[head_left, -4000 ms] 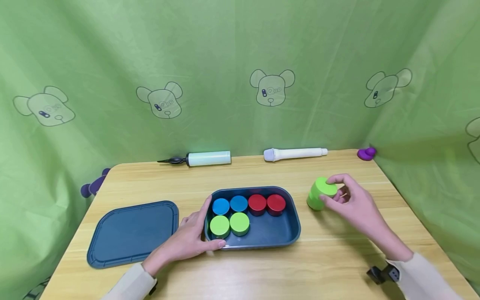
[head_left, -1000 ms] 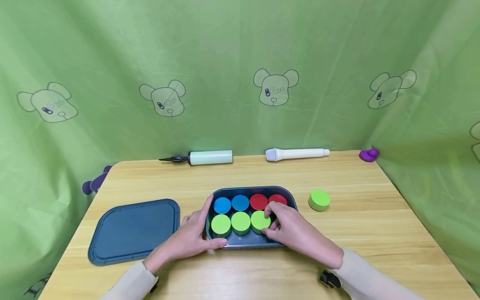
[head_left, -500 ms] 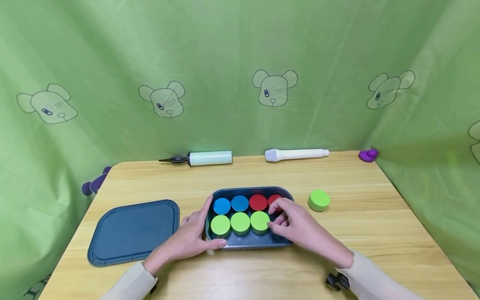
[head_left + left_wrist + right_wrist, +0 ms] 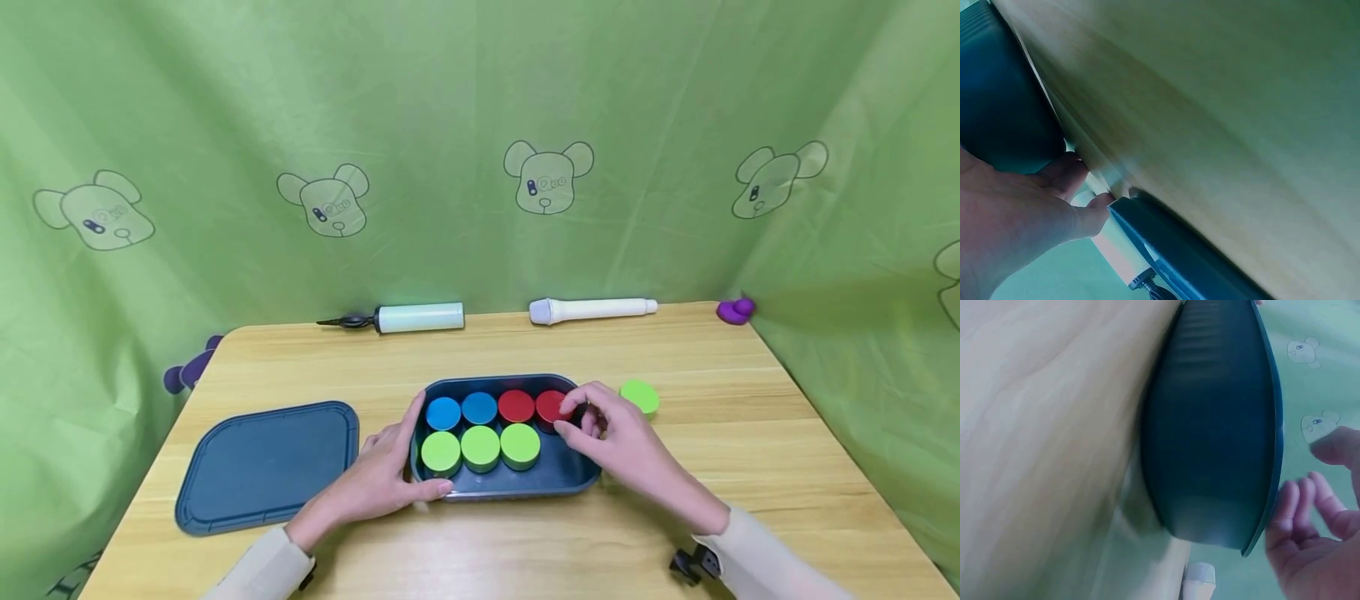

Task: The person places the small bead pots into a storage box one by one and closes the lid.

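Observation:
In the head view, my left hand (image 4: pixel 386 467) holds the left end of a dark blue open box (image 4: pixel 558 475), its thumb along the near rim and its index finger at the left wall. Inside, two blue discs (image 4: pixel 480 408) and two red discs (image 4: pixel 517 406) line the back. Three thick lime green discs (image 4: pixel 481 448) stand in front of them. My right hand (image 4: pixel 626 437) hovers over the box's right end, thumb and index finger apart with nothing between them, beside the right red disc. Behind it, another green disc (image 4: pixel 640 395) lies on the table, partly hidden.
A flat dark blue lid (image 4: pixel 270 467) lies to the left of the box. Along the table's back edge are a pale hand pump (image 4: pixel 420 317), a white microphone-shaped object (image 4: pixel 600 310) and a small purple object (image 4: pixel 736 311). Green cloth (image 4: pixel 435 125) hangs behind.
My right hand brought one green disc from the right-hand pair into the box's front row, let go of it, and moved right. My left hand has stayed on the box.

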Demonstrator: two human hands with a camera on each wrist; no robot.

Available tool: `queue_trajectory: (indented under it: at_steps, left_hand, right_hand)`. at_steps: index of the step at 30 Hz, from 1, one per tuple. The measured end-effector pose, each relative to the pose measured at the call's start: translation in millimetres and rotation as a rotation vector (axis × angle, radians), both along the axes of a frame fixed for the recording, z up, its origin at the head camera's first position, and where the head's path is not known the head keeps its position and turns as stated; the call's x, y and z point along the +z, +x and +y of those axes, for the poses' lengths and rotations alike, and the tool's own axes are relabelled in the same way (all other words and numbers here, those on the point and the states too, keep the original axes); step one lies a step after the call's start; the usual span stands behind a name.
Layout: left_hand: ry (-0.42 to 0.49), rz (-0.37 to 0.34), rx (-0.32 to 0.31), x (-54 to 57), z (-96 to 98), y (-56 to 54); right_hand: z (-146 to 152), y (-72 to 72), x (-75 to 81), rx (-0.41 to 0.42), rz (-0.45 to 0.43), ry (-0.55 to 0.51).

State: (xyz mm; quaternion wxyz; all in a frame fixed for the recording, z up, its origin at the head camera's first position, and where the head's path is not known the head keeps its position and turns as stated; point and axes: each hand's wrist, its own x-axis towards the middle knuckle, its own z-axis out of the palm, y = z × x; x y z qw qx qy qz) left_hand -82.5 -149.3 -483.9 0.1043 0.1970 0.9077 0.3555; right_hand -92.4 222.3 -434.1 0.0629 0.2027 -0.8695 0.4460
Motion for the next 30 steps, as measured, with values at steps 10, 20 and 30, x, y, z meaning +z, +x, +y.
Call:
queue_trajectory:
  at_steps: [10,20,30]
  left_hand:
    - [0.004,-0.008,0.004,0.3,0.9,0.1]
    - [0.016,-0.008,0.005,0.8,0.5,-0.3]
    - [0.015,-0.013,0.003,0.7,0.2,0.0]
  right_hand:
    - [22.5,-5.5,-1.6,-0.053,0.063,-0.004]
    - [48.4,-14.2,-2.6,-0.121,0.042,0.004]
    - [69.4,-20.0,-8.1,-0.186,0.014,0.088]
